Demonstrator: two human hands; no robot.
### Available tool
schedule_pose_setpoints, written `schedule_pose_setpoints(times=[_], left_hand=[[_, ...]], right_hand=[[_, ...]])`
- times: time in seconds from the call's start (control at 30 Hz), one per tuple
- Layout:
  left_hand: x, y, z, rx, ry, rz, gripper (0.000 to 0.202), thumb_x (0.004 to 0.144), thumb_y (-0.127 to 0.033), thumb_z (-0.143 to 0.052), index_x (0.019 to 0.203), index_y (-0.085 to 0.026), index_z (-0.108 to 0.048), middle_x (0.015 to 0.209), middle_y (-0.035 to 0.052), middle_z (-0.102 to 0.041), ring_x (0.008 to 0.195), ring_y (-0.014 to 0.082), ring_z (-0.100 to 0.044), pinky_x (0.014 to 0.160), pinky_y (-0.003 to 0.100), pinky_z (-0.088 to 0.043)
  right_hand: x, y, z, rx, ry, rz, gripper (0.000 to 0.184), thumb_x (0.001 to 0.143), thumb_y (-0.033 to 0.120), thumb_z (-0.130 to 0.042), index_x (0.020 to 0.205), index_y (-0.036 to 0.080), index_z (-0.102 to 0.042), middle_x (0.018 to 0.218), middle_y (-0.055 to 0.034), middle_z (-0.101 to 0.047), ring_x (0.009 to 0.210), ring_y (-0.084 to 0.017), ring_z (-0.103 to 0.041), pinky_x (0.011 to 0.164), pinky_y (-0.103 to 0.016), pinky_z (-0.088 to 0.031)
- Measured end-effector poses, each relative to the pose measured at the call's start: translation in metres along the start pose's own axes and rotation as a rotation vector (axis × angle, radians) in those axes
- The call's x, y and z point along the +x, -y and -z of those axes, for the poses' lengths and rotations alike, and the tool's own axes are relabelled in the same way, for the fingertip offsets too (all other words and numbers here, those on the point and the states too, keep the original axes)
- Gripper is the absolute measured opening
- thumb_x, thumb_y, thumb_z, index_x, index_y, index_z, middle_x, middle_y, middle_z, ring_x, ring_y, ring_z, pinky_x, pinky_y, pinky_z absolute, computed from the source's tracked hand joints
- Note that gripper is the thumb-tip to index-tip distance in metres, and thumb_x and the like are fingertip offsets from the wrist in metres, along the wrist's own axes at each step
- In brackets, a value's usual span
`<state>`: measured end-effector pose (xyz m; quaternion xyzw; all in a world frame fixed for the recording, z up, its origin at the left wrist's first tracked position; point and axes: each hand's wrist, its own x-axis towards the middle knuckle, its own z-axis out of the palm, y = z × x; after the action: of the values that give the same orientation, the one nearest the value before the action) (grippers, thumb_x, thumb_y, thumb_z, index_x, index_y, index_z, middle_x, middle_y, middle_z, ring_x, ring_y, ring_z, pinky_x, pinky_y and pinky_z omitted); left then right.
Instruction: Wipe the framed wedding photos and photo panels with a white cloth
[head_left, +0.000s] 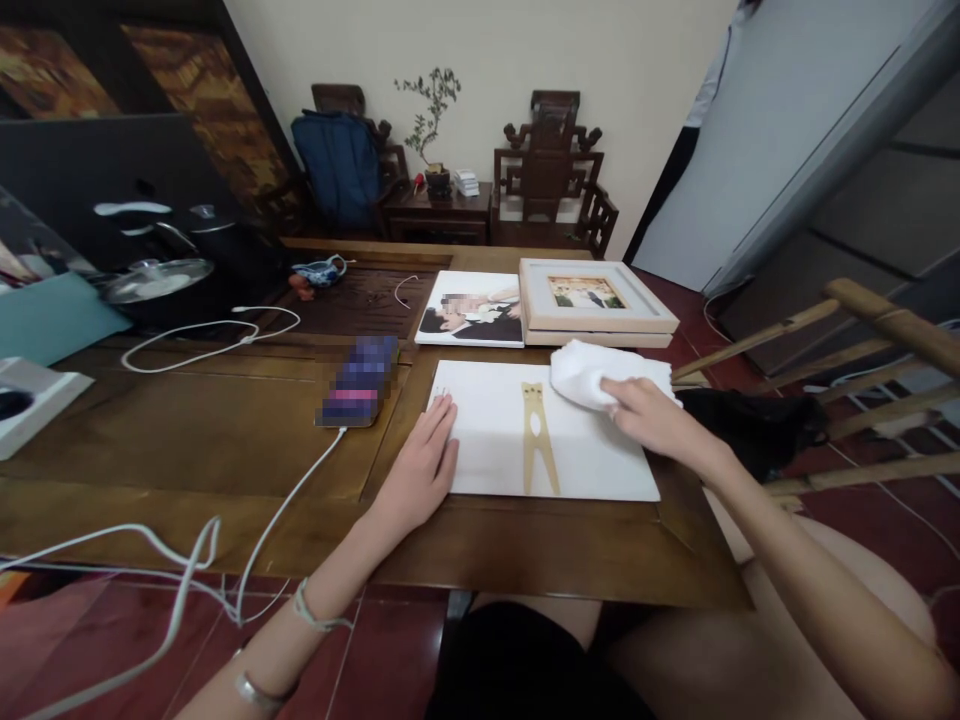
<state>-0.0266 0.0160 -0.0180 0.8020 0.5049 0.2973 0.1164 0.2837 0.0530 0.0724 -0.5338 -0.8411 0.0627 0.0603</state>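
A white rectangular board lies flat near the table's front edge. On its face sits a flat tan two-legged piece, like a frame's stand, with small dark dots at its top and an oval hole. My left hand rests on the board's left edge, fingers stretched out and holding nothing. At the far right corner, my right hand grips a white cloth against the surface. The cloth hides that corner and part of my fingers.
Behind the board lie a photo panel and a thick picture frame. A phone with a white cable is to the left. A lidded pot stands farther left. Bamboo rails rise at right; a person stands behind.
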Motion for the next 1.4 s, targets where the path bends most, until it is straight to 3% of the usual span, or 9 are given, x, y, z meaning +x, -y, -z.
schedule_pose_setpoints(times=[0.07,0.2,0.33,0.47,0.63,0.83,1.0,1.23,1.4], left_hand=[[0.000,0.000,0.000,0.003,0.003,0.001,0.047,0.095,-0.024,-0.034,0.141,-0.013,-0.035,0.149,0.0161,-0.033,0.140,0.0257,-0.025,0.114,0.049,-0.024],[0.000,-0.001,0.000,0.000,-0.007,-0.005,0.047,0.095,-0.024,-0.034,0.141,-0.015,-0.034,0.149,0.0154,-0.034,0.140,0.0261,-0.025,0.113,0.050,-0.025],[0.000,0.000,-0.001,0.011,-0.007,0.003,0.047,0.095,-0.025,-0.034,0.141,-0.013,-0.034,0.149,0.0164,-0.034,0.140,0.0255,-0.026,0.113,0.049,-0.025],[0.000,0.000,-0.001,0.013,0.001,0.004,0.047,0.095,-0.025,-0.034,0.140,-0.012,-0.035,0.149,0.0168,-0.033,0.140,0.0256,-0.025,0.114,0.049,-0.025],[0.000,0.000,0.000,0.001,-0.004,-0.009,0.048,0.095,-0.024,-0.034,0.142,-0.016,-0.033,0.150,0.0148,-0.033,0.140,0.0256,-0.026,0.113,0.050,-0.025],[0.000,-0.001,0.001,-0.006,-0.008,-0.012,0.048,0.095,-0.024,-0.034,0.142,-0.017,-0.033,0.150,0.0137,-0.033,0.140,0.0258,-0.025,0.113,0.050,-0.026],[0.000,-0.001,0.000,-0.004,-0.004,-0.008,0.047,0.095,-0.024,-0.034,0.142,-0.015,-0.033,0.150,0.0148,-0.033,0.140,0.0256,-0.025,0.113,0.050,-0.025],[0.000,-0.002,0.000,0.003,-0.002,-0.001,0.048,0.095,-0.024,-0.034,0.142,-0.016,-0.033,0.150,0.0144,-0.033,0.140,0.0260,-0.025,0.113,0.051,-0.025],[-0.001,-0.001,-0.001,0.008,-0.003,0.004,0.047,0.095,-0.024,-0.033,0.140,-0.013,-0.035,0.149,0.0161,-0.033,0.140,0.0255,-0.025,0.114,0.049,-0.025]], right_hand=[[-0.029,0.012,-0.008,-0.012,0.017,0.037,0.026,0.078,0.005,-0.036,0.083,0.020,-0.057,0.085,-0.0110,-0.070,0.078,-0.024,-0.065,0.089,-0.041,-0.045],[-0.088,0.045,-0.021,-0.033,0.039,0.160,0.024,0.071,0.006,-0.040,0.080,0.022,-0.055,0.133,-0.0112,-0.054,0.122,-0.033,-0.049,0.101,-0.055,-0.037],[-0.112,0.055,-0.021,0.009,0.061,0.202,0.027,0.066,0.005,-0.042,0.075,0.027,-0.056,0.137,-0.0026,-0.051,0.132,-0.027,-0.038,0.110,-0.053,-0.029],[-0.078,0.032,-0.016,0.023,0.042,0.166,0.027,0.071,0.006,-0.040,0.077,0.026,-0.058,0.130,-0.0055,-0.057,0.128,-0.026,-0.045,0.108,-0.050,-0.032],[-0.001,0.001,-0.013,0.033,0.052,0.111,0.023,0.077,0.011,-0.042,0.084,0.020,-0.062,0.096,-0.0068,-0.071,0.100,-0.027,-0.063,0.105,-0.054,-0.030],[0.034,-0.002,-0.029,0.025,-0.051,0.195,0.021,0.090,0.022,-0.042,0.099,0.016,-0.060,0.133,-0.0140,-0.053,0.134,-0.031,-0.033,0.106,-0.063,-0.019],[-0.009,0.010,-0.035,-0.047,-0.043,0.231,0.020,0.083,0.010,-0.041,0.086,0.015,-0.060,0.141,-0.0189,-0.044,0.139,-0.030,-0.023,0.108,-0.064,-0.017],[-0.100,0.053,-0.028,-0.017,0.057,0.290,0.024,0.069,0.002,-0.043,0.067,0.021,-0.057,0.147,-0.0036,-0.037,0.140,-0.029,-0.016,0.110,-0.066,-0.014],[-0.103,0.049,-0.023,-0.004,0.090,0.303,0.024,0.070,0.002,-0.042,0.071,0.022,-0.056,0.146,-0.0040,-0.038,0.139,-0.025,-0.022,0.113,-0.059,-0.018]])
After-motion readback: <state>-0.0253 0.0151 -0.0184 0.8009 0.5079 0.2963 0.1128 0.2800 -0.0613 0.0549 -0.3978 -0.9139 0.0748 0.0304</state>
